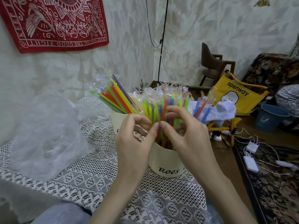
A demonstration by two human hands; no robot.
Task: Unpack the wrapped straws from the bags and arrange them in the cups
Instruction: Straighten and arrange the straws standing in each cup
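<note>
Bright, clear-wrapped straws (163,109) stand bunched upright in the cream cup (165,164).

Our left hand (135,135) covers most of the black lettering on the rear cream cup (117,120), so we cannot read it, and our right hand (186,136) cuts off the word after "Roes" on the near cream cup (163,160), while both hands hide the lower lengths of the wrapped coloured straws (160,104) gathered there. The red patterned wall cloth (53,23) runs off the top and left edges, and the crumpled clear plastic bag (47,135) is too blurred for us to tell what it holds
</note>
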